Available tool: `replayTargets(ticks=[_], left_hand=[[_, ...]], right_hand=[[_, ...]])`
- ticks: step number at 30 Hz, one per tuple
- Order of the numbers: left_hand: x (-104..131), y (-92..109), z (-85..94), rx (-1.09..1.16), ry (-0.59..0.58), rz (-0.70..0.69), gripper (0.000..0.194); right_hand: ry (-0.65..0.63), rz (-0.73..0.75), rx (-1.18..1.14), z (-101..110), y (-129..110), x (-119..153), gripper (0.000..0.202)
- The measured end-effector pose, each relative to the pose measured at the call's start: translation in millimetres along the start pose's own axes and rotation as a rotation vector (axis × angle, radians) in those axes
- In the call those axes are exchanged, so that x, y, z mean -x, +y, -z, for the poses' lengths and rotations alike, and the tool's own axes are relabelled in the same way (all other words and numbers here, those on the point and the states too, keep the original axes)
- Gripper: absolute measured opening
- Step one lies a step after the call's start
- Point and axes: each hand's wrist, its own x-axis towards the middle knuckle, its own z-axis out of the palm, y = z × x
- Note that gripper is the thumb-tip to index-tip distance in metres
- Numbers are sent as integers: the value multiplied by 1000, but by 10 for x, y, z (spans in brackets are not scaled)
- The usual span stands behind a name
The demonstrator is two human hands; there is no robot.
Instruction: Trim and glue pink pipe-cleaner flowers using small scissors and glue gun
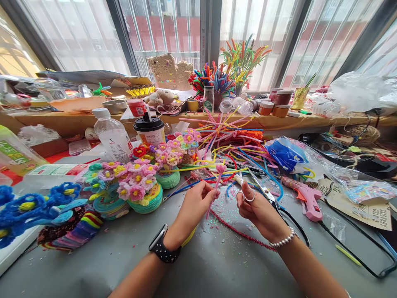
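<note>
Bright daylight is let in through the windows beyond the grip, where the panes are partly washed out toward white. Only soft shadows are cast on the grey tabletop nearer than the left hand and right hand, both rendered fairly crisply, while the window frames to either side are slanted by wide-angle distortion.

Left of the left hand's grip on a pipe-cleaner flower stand flower pots, with a bottle and a cup behind them; to its right the right hand holds scissors, and farther right a glue gun lies on the table. Beyond the grip spreads a heap of loose pipe cleaners, a plastic packet at its right, and behind the heap runs a ledge bearing jars to the right.
</note>
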Motion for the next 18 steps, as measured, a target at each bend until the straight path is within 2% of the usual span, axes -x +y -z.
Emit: replayTargets(ticks=[4,12,18], left_hand=[[13,18,1,60,-22,9,14],[12,99,20,170,-42,57,15],[15,114,21,314,-48,102,16]], right_hand=[[-3,-7,-6,-4,-4,2,52],[-35,-6,-172,-12,-5,-4,52],[-9,8,-41,-21,9,7,51]])
